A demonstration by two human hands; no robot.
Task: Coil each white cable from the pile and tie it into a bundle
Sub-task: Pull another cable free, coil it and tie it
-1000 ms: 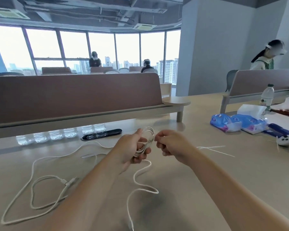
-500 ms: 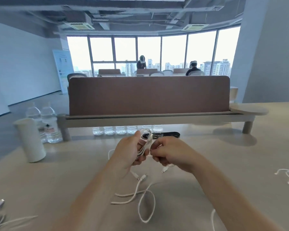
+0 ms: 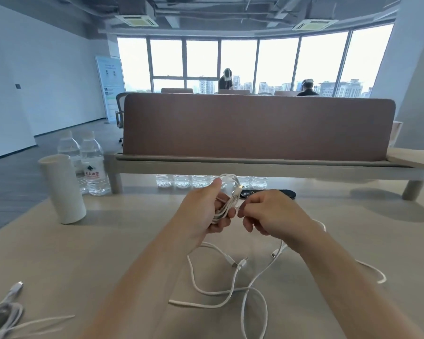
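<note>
Head view: hands, left hand (image 3: 202,211), right hand (image 3: 272,216), grip coiled white cable (image 3: 229,205) above pale table (image 3: 108,241), windows (image 3: 277,62) beyond.

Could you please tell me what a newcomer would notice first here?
Both hands in the middle: the left hand grips a coil of white cable and the right hand pinches it from the side. Loose cables sprawl on the table below them, and a white cup with two water bottles stands at the far left.
</note>
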